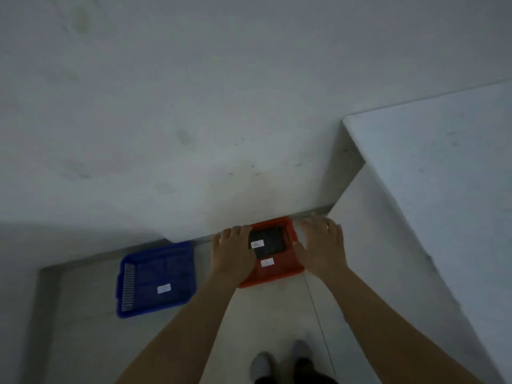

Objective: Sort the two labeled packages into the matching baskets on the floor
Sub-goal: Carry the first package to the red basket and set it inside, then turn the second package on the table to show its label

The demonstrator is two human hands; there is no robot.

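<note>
- My left hand (232, 250) and right hand (321, 245) hung over the red basket (277, 273), fingers spread, one each side of the black package (270, 242).
- That package, with a white label reading A, lay in the red basket; whether my fingers touched it I could not tell.
- The blue basket (155, 278), wearing its own white label, sat on the floor (91, 328) just left of the red one.

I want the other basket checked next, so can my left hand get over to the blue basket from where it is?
Probably yes. The left hand hangs open at the red basket, and the blue basket sits just to its left on the floor, with only bare floor between them.
</note>
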